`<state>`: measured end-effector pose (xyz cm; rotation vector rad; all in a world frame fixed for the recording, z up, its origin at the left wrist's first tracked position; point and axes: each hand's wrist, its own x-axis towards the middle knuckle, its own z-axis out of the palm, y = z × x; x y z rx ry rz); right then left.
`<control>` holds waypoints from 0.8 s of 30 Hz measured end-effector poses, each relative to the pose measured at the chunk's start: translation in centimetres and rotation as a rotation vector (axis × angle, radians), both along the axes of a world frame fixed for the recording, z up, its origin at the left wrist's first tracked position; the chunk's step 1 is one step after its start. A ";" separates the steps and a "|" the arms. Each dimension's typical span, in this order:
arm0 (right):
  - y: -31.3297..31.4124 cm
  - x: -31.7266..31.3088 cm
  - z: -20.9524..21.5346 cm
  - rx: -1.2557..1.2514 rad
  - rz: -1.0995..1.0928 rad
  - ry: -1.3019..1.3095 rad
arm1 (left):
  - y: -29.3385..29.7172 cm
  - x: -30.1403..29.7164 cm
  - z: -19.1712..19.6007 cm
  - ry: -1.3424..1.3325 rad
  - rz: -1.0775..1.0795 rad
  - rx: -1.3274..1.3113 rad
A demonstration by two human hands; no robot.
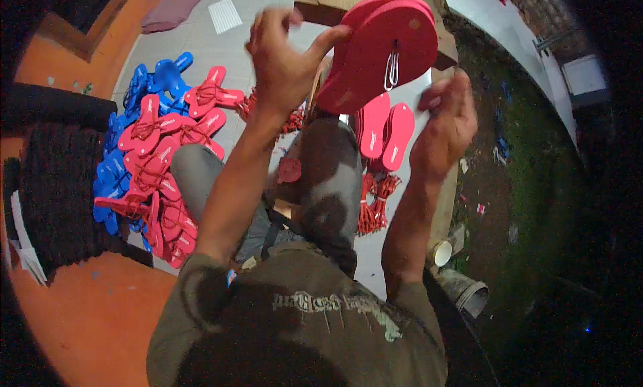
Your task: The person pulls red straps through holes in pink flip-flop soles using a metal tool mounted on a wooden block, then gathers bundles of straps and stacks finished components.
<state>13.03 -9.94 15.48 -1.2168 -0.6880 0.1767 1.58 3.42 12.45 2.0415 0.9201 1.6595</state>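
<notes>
A pair of pinkish-red flip-flop soles (382, 55) is upright in front of me, one behind the other. A white looped piece (392, 70), like a bent wire or cord, hangs from the toe hole of the nearer sole. My left hand (284, 65) is just left of them, fingers apart, its thumb at the soles' edge. To their right is my right hand (450, 122), apart from them, its bent fingers smeared by motion; whether they hold anything does not show. What supports the soles underneath is hidden.
Red sandals (154, 129) with cord straps lie heaped at my left, beside blue sandals (110, 173). Strapless red soles (383, 132) and bundled red cords (376, 206) lie right of my knee. A wooden beam (328, 2) is beyond; a bucket (469, 296) stands lower right.
</notes>
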 end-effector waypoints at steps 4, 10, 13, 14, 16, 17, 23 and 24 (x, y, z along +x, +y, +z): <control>-0.6 -2.0 2.0 -0.185 0.461 0.372 | -2.9 -1.5 -3.9 0.064 -0.215 -0.384; -0.1 -1.8 0.8 -0.290 0.583 0.496 | -2.4 -3.5 -7.1 0.131 -0.264 -0.504; 0.0 -1.4 -0.3 -0.128 0.712 0.600 | -1.4 -5.3 -8.7 0.201 -0.229 -0.528; 0.1 -1.6 -0.8 -0.100 0.691 0.571 | -1.0 -5.7 -9.6 0.201 -0.208 -0.558; 0.1 -2.0 -1.7 -0.051 0.641 0.545 | -0.5 -6.9 -10.9 0.340 -0.152 -0.706; 0.2 -2.1 -1.7 -0.031 0.622 0.541 | -0.3 -7.4 -12.4 0.306 -0.141 -0.702; 0.9 -3.1 -2.4 0.129 0.715 0.676 | -0.4 -11.5 -29.7 0.547 -0.115 -0.569; 0.1 -3.4 -5.0 0.207 0.757 0.604 | -1.6 -10.6 -28.9 0.740 -0.154 -0.657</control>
